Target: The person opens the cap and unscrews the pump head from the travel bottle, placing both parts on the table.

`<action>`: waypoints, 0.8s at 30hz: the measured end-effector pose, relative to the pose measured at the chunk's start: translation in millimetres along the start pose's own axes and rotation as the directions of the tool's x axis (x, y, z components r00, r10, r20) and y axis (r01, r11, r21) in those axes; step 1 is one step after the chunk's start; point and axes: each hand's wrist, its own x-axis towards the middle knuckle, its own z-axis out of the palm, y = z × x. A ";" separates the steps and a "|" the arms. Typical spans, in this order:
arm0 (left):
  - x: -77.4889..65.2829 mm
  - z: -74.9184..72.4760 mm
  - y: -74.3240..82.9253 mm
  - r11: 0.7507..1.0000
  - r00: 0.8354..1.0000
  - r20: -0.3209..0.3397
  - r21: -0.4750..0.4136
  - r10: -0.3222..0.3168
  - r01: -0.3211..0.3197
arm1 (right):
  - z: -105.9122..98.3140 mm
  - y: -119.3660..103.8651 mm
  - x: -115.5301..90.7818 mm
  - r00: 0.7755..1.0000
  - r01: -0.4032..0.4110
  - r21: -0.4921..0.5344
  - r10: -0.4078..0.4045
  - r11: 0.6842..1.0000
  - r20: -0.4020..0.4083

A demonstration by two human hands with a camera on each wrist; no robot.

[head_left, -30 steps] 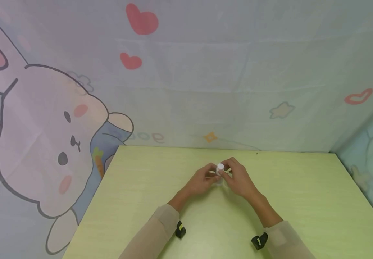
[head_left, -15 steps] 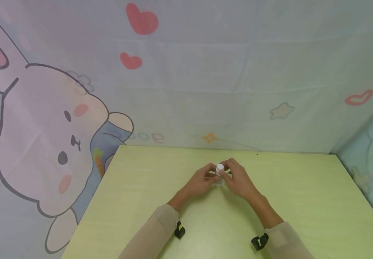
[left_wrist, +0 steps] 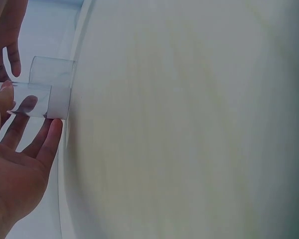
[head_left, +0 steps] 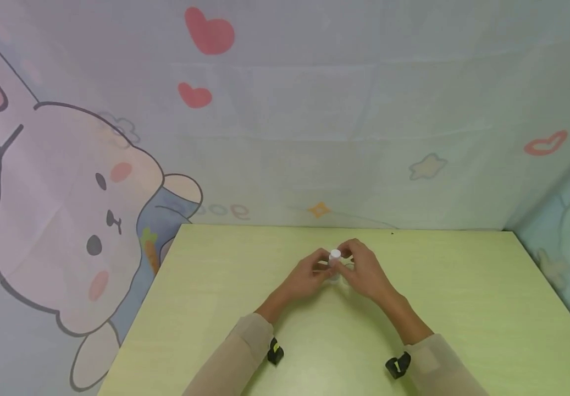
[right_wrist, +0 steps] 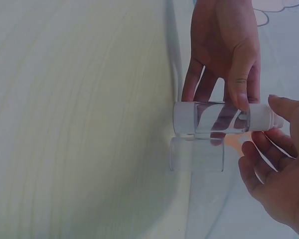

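Note:
A clear cylindrical pump bottle (right_wrist: 222, 119) with a white base and a white top stands upright on the table. My left hand (head_left: 306, 275) holds its clear body, thumb on one side and fingers on the other. At the white top (head_left: 335, 254), my right hand (head_left: 366, 272) pinches with the thumb and a finger, while its other fingers stay loosely bent. A clear cap (right_wrist: 197, 154), like a small open cylinder, stands on the table right beside the bottle, also seen in the left wrist view. The inside of the white top is hidden.
The pale yellow-green table (head_left: 215, 264) reaches back to a printed cloth (head_left: 289, 110) with hearts and a rabbit. A small dark speck (head_left: 392, 233) lies near the table's back edge. Black wrist devices (head_left: 275, 352) sit at both sleeves.
The head view has shifted slightly. Both hands stay at the bottle in nearly the same place, with only a small movement of the right fingers at the white top.

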 end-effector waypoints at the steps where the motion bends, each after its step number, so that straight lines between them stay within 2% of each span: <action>1: 0.1 0.0 0.3 1.000 1.000 -0.001 0.001 0.001 -0.001 | 0.0 0.2 0.2 1.000 0.000 -0.004 0.000 1.000 -0.001; 13: 1.4 0.6 -2.5 1.000 1.000 0.000 -0.001 0.020 -0.020 | 0.7 -2.7 -1.6 1.000 0.008 0.022 -0.008 1.000 0.007; 24: 1.0 1.1 -3.9 1.000 1.000 0.002 -0.010 0.023 -0.023 | 0.8 -4.0 -1.6 0.999 0.004 0.018 -0.005 1.000 0.050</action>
